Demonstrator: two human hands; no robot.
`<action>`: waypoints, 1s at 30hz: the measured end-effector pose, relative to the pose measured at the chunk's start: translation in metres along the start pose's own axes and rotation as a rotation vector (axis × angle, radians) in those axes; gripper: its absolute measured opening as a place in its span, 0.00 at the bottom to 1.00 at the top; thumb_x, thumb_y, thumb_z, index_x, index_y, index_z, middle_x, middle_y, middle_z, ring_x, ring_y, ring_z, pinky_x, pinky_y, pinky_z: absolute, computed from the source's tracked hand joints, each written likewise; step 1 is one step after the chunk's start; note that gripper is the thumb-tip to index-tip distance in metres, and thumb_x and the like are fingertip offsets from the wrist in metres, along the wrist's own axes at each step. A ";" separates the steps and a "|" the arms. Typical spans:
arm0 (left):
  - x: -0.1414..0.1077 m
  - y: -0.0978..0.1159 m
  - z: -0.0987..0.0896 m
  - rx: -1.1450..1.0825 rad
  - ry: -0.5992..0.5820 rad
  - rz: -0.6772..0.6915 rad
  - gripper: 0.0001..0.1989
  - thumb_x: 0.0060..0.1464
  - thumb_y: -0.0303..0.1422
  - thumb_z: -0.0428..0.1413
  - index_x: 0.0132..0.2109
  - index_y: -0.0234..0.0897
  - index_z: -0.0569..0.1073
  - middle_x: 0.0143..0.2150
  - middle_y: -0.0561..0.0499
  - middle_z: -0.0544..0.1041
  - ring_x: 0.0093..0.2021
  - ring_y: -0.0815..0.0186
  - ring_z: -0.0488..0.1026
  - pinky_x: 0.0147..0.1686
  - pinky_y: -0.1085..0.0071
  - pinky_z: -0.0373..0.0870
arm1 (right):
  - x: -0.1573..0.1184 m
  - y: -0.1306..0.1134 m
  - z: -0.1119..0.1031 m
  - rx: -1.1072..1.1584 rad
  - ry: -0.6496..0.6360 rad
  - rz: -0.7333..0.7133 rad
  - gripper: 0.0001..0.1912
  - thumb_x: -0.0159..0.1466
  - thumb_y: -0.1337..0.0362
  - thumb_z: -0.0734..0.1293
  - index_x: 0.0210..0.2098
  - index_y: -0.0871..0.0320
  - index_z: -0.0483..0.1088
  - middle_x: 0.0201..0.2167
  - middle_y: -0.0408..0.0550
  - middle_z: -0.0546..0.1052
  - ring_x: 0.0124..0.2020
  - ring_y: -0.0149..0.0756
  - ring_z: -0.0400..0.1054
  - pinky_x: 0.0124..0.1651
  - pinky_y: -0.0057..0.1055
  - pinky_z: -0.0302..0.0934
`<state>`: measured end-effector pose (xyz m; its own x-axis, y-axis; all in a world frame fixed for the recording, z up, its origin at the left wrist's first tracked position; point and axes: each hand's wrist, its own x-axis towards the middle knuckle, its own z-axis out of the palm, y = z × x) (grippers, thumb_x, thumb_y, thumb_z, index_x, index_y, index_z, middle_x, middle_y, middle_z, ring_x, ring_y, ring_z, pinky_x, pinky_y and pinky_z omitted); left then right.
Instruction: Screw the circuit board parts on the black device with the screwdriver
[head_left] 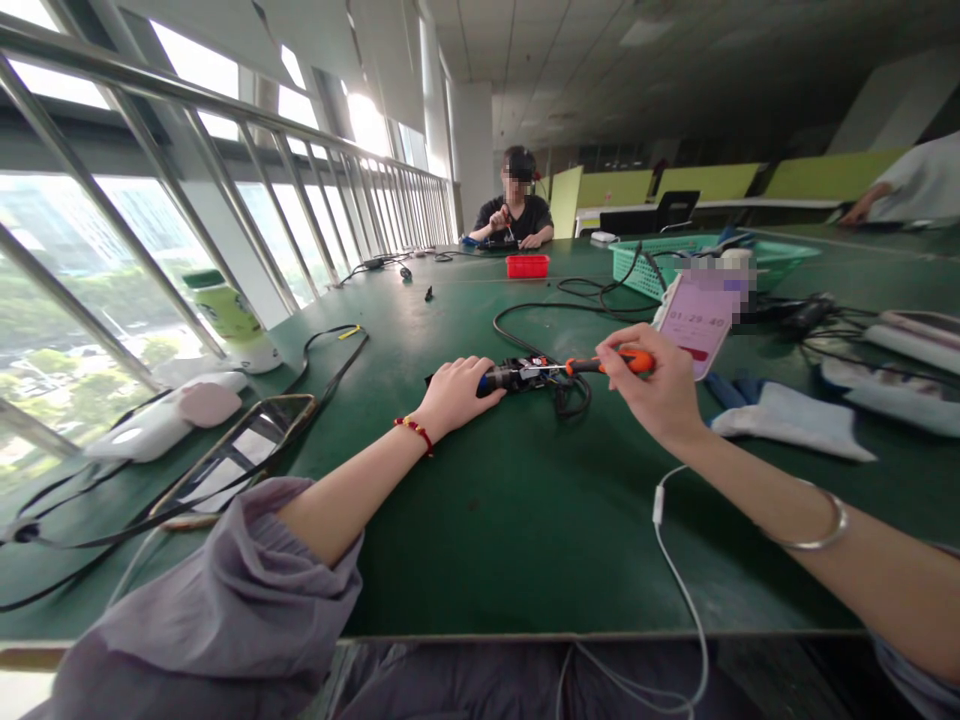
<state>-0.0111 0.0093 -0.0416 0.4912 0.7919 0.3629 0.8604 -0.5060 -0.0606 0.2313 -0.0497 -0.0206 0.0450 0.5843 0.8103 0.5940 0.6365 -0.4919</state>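
Observation:
My left hand (459,392) is closed round the left part of a small black device (525,374), which lies on the green table (480,520). Electronic parts and a black cable show at the device's right end. An orange and black screwdriver (628,361) is gripped in my right hand (656,385), roughly level, its metal shaft pointing left. The shaft's tip reaches the device's exposed parts; exact contact is too small to tell.
Behind my right hand stands a lit phone (699,318), beside a green basket (637,268). A red tray (527,266) lies farther back, near a seated person (517,215). At left are a phone (238,462), straps and a green cup (231,322). Gloves (795,420) lie right.

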 end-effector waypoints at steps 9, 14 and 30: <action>0.000 -0.001 0.001 0.010 0.001 -0.002 0.19 0.58 0.45 0.50 0.50 0.37 0.68 0.46 0.46 0.75 0.46 0.56 0.71 0.45 0.62 0.66 | 0.000 0.000 0.001 -0.008 0.013 -0.021 0.06 0.59 0.61 0.66 0.34 0.55 0.66 0.24 0.40 0.70 0.23 0.30 0.64 0.30 0.31 0.60; 0.000 -0.001 0.002 0.015 0.007 -0.004 0.19 0.57 0.45 0.50 0.49 0.38 0.68 0.45 0.47 0.75 0.45 0.56 0.71 0.44 0.62 0.66 | 0.001 0.001 0.001 0.036 0.111 -0.123 0.14 0.56 0.64 0.68 0.42 0.54 0.64 0.32 0.45 0.72 0.32 0.35 0.69 0.37 0.34 0.64; 0.001 0.000 0.001 0.009 0.008 0.001 0.19 0.57 0.45 0.50 0.49 0.37 0.68 0.45 0.46 0.75 0.45 0.56 0.72 0.45 0.61 0.67 | -0.001 0.000 0.001 -0.021 0.008 -0.031 0.06 0.58 0.62 0.66 0.34 0.55 0.66 0.24 0.41 0.71 0.25 0.31 0.67 0.32 0.31 0.62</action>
<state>-0.0110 0.0104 -0.0422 0.4911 0.7887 0.3698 0.8611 -0.5037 -0.0691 0.2310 -0.0498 -0.0216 0.0328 0.5601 0.8277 0.6119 0.6435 -0.4598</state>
